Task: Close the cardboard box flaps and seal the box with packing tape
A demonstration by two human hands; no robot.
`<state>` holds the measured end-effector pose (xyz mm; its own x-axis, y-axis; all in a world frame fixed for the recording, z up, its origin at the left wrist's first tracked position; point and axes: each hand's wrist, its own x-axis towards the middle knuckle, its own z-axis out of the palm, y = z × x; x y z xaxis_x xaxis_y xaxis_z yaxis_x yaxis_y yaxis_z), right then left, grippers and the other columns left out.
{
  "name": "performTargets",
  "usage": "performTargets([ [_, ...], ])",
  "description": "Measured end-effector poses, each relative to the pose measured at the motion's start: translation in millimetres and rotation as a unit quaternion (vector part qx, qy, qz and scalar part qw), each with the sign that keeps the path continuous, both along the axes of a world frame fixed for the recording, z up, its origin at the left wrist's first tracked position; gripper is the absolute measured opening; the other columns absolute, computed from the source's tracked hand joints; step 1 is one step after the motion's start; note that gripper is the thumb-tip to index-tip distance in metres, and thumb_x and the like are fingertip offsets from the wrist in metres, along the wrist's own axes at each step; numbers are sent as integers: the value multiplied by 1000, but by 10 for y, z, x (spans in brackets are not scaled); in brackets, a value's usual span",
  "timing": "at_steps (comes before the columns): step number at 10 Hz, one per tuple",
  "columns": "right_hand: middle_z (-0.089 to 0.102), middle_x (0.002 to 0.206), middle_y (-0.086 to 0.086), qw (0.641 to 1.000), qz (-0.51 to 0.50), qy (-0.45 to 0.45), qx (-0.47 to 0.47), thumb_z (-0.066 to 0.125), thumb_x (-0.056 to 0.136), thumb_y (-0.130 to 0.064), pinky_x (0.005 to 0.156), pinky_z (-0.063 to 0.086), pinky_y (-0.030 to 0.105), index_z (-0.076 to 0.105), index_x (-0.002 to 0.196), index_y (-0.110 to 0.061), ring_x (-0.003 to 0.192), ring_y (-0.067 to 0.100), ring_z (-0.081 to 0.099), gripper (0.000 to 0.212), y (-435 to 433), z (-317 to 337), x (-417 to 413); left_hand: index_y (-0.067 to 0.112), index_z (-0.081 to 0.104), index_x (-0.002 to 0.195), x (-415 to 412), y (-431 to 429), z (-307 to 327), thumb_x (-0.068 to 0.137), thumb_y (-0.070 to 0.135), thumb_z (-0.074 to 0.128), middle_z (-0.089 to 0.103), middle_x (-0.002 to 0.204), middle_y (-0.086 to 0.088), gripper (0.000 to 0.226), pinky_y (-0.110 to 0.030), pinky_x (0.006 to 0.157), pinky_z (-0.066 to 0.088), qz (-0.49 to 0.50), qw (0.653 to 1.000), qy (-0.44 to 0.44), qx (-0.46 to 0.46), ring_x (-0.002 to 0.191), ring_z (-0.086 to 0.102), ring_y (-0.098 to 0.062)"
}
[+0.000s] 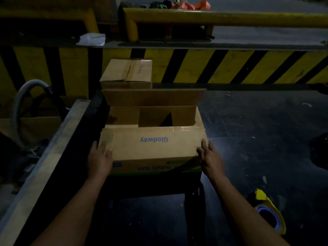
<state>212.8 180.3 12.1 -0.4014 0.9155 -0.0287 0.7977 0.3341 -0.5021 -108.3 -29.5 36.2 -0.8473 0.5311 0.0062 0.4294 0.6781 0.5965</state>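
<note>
A brown cardboard box (156, 166) printed "Glodway" stands in front of me on a dark surface. Its near flap (152, 143) is folded down flat over the opening. The far flap (154, 97) stands upright and the inside behind it is open. My left hand (100, 158) presses the near flap's left corner, fingers spread. At the flap's right corner rests my right hand (209, 158), likewise flat with fingers apart. A yellow tape dispenser (269, 212) with a blue-cored roll lies on the floor at the lower right, away from both hands.
A second closed cardboard box (126, 73) sits behind the open one. A yellow and black striped barrier (230, 66) runs across the back under a yellow rail (230, 19). A grey hose (19, 103) and a metal ledge (53, 148) are on the left.
</note>
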Motion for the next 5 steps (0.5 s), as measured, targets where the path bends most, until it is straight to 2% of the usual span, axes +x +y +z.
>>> performTargets([
  [1, 15, 161, 21, 999, 29, -13, -17, 41, 97, -56, 108, 37, 48, 22, 155, -15, 135, 39, 37, 74, -30, 86, 79, 11, 31, 156, 31, -83, -181, 105, 44, 37, 12, 167, -12, 61, -57, 121, 17, -73, 995, 38, -50, 152, 9, -35],
  [2, -2, 165, 12, 997, 61, -19, -35, 47, 92, -63, 112, 31, 48, 4, 158, -19, 145, 35, 23, 91, -64, 108, 109, 10, 19, 159, -8, -157, -197, 95, 67, 41, 6, 168, -8, 88, -51, 120, -1, -119, 986, 71, -96, 154, -3, -31],
  [3, 11, 163, 11, 997, 60, -30, -31, 44, 87, -72, 105, 42, 50, 9, 157, -23, 139, 36, 34, 92, -8, 142, 67, 9, 17, 160, -36, -141, -133, 88, 72, 44, 6, 168, -5, 99, -53, 123, 5, -139, 985, 44, -92, 154, -3, -30],
  [4, 34, 146, 12, 997, 69, 2, -31, 40, 76, -86, 87, 55, 52, 23, 148, -30, 120, 32, 52, 92, 30, 79, 124, 16, 12, 161, -84, -169, -87, 84, 74, 50, 3, 168, -1, 104, -55, 122, 14, -151, 985, 20, -76, 154, -1, -28],
  [5, 53, 131, 11, 998, 20, 53, -4, 44, 75, -83, 84, 55, 46, 42, 141, -29, 109, 28, 60, 85, -78, 245, 214, 22, 11, 161, 20, -372, -63, 83, 69, 61, 5, 167, 6, 104, -47, 123, 17, -126, 992, 20, 9, 154, 1, -16],
])
